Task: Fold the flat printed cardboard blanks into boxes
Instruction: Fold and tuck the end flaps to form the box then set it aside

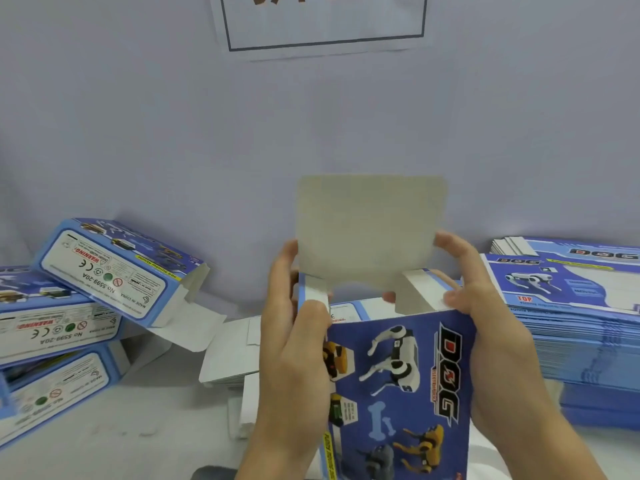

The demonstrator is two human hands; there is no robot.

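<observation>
A blue printed box (398, 386) with robot dogs and the word DOG stands upright in front of me, opened into a tube. Its grey top lid flap (370, 226) points straight up. My left hand (294, 341) grips the box's left edge, thumb on the small left side flap (317, 289). My right hand (485, 313) grips the right edge, fingers curled over the right side flap (420, 289), which leans inward. A tall stack of flat printed blanks (571, 323) lies at the right.
Several folded boxes (104, 271) with open end flaps are piled at the left on the white table (156, 427). Loose white-backed blanks (228, 351) lie behind my left hand. A pale wall with a framed paper sign (322, 26) rises behind.
</observation>
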